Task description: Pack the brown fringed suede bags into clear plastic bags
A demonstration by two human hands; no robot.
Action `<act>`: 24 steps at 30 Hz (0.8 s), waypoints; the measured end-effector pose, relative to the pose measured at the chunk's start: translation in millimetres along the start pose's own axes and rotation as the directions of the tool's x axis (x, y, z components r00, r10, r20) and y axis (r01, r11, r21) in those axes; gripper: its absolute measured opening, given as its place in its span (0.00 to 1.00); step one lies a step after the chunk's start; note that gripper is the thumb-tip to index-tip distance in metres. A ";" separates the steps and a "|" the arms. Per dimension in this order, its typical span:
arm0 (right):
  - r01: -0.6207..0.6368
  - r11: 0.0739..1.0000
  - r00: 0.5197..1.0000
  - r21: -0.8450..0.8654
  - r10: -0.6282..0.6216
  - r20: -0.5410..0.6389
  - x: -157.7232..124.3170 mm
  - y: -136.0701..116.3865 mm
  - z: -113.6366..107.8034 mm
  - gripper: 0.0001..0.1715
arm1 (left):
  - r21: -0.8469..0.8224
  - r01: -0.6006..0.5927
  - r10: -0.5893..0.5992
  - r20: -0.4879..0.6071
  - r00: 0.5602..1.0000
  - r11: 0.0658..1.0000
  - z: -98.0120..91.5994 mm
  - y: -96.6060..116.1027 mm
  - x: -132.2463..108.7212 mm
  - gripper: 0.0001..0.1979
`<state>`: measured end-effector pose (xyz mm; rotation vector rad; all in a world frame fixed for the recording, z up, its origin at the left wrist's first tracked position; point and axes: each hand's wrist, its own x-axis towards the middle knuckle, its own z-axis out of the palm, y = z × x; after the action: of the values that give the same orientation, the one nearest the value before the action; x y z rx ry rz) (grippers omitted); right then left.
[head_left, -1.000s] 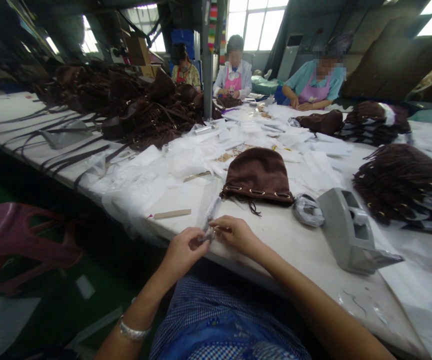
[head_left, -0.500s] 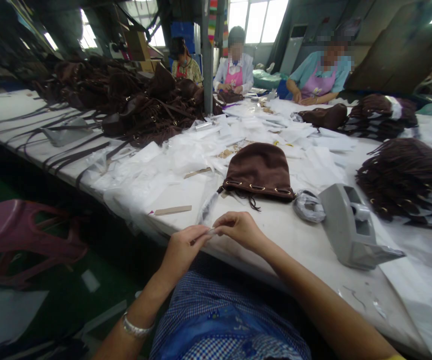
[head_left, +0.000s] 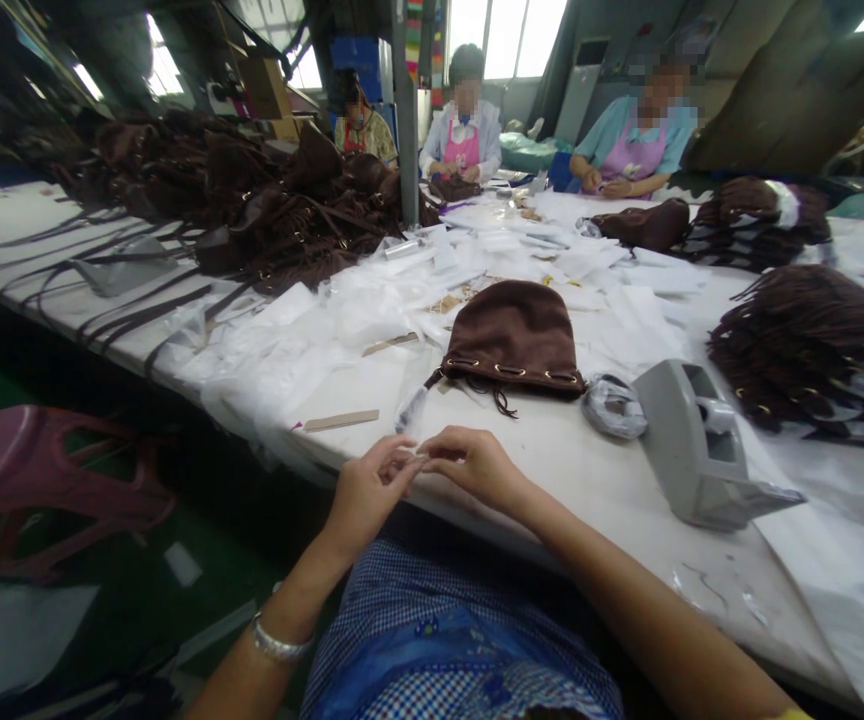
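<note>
My left hand (head_left: 366, 488) and my right hand (head_left: 471, 464) meet at the near edge of the white table (head_left: 597, 480), fingertips pinched together on a small pale piece I cannot make out. A narrow clear plastic sleeve (head_left: 411, 408) lies on the table just beyond my fingers. Behind it sits a brown suede drawstring pouch (head_left: 516, 334) with gold eyelets and a dangling cord. A metal bracelet is on my left wrist.
A grey tape dispenser (head_left: 694, 442) and a crumpled plastic wad (head_left: 613, 406) lie right of the pouch. Piles of brown bags (head_left: 267, 210), fringed stacks (head_left: 814, 345) and white wrappers (head_left: 372, 300) cover the table. Three other people work at the far end. A pink stool (head_left: 42, 470) stands left.
My hands let the plastic sleeve down onto the table and now pinch together at its near end. The view shifted slightly.
</note>
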<state>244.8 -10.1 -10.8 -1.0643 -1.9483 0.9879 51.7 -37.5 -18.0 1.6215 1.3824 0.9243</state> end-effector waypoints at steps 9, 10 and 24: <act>0.100 0.995 0.985 0.012 -0.101 0.142 13.8 35.7 -7.7 0.07 | 0.360 -0.293 0.263 0.131 0.956 0.886 -31.2 -21.9 7.0 0.17; 0.109 0.994 0.980 0.000 -0.107 0.166 17.0 39.0 -8.6 0.07 | 0.412 -0.339 0.284 0.192 0.940 0.846 -33.4 -24.3 10.6 0.18; -0.048 0.949 0.994 -0.312 0.074 0.074 52.0 32.6 0.1 0.11 | 0.365 -0.743 0.512 0.552 0.658 0.561 -38.4 -38.5 47.1 0.09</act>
<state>234.3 47.9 -28.0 -1.2801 -2.2034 0.7846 7.7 16.7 -35.4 2.7324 0.7754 0.5033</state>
